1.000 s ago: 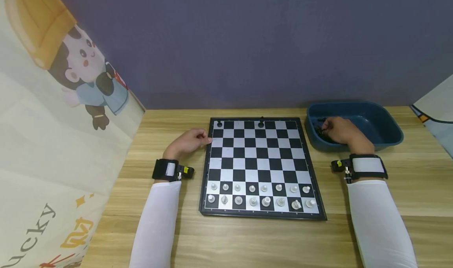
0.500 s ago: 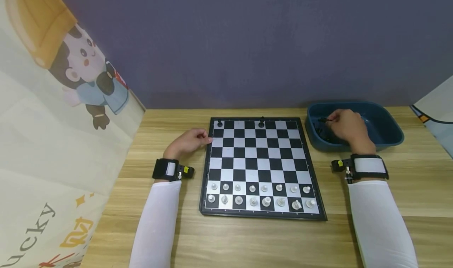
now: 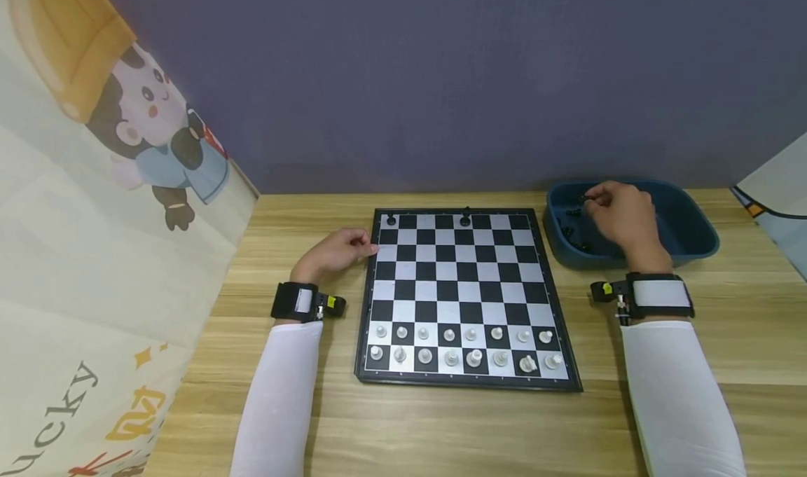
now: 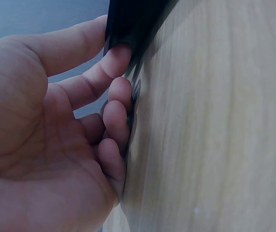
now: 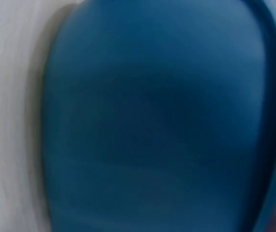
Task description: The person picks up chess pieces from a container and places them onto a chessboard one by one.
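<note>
The left hand lies at the far part of the left edge of the chessboard, pinching the black border between thumb and forefinger, while the other fingers curl loosely near the wooden table; the right hand is over the left half of the blue bin, its thumb and fingertips pinching a small dark piece, mostly hidden by the fingers, near the far wall; the bin stands just right of the board's far right corner, and several black pieces lie loose along its left side, left of the right hand; on the board's far row, a short black piece stands in the left corner and a taller black piece stands well to its right; along the near side, white chess pieces fill two rows, the smaller ones in the farther of the two; the right wrist view is blurred and filled mostly by the blue bin, so the grasp cannot be told from there; both forearms wear white sleeves and black wrist straps; a purple-grey wall rises behind the table, and a pale panel with a cartoon figure and lettering stands at the left.
</note>
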{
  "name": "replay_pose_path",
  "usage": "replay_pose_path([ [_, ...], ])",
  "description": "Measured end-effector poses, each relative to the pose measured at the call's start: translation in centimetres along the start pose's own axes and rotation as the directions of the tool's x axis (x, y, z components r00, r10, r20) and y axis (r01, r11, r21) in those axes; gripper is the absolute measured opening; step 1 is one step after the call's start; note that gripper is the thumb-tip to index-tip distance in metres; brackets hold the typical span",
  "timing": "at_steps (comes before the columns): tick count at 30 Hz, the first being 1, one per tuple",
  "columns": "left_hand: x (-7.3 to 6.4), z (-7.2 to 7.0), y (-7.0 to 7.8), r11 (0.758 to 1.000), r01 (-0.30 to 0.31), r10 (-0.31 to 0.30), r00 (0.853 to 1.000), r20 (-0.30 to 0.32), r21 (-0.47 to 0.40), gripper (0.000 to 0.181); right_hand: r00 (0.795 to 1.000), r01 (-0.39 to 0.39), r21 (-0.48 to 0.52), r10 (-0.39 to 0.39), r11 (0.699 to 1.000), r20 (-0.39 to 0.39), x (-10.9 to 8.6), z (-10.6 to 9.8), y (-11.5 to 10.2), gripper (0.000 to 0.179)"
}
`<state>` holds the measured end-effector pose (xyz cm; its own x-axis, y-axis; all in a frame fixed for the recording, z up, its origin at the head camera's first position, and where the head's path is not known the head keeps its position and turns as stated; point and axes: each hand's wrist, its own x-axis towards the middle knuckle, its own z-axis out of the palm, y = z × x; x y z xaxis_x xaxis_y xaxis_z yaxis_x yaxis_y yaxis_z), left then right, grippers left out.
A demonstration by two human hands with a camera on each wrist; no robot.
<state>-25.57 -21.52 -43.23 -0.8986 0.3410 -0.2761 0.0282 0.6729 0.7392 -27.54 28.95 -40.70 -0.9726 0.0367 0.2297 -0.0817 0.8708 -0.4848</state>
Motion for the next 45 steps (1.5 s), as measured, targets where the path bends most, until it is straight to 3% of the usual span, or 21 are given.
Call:
replay_pose_path([
  [15, 0.0, -0.1, 0.1, 1.000, -0.007, 0.007, 1.000, -0.006, 0.001, 0.025, 0.998, -0.022, 0.059, 0.025, 0.998, -0.053, -0.1, -0.9, -2.5, 0.034],
  [25, -0.1, 0.0, 0.2, 1.000, -0.002, 0.002, 1.000, -0.008, 0.002, 0.026, 0.996, 0.051, 0.067, -0.046, 0.996, -0.073, -0.2, 0.0, -5.6, 0.029],
  [39, -0.3, -0.3, 0.3, 1.000, -0.003, 0.003, 1.000, -0.024, 0.001, 0.026, 0.980, 0.187, 0.075, -0.191, 0.979, 0.047, -0.5, 3.2, -8.5, 0.027],
  [45, -0.2, 0.0, 0.2, 1.000, -0.009, 0.009, 1.000, -0.015, -0.006, 0.025, 0.973, 0.201, 0.062, -0.207, 0.978, 0.107, -0.8, 4.0, -9.1, 0.026],
])
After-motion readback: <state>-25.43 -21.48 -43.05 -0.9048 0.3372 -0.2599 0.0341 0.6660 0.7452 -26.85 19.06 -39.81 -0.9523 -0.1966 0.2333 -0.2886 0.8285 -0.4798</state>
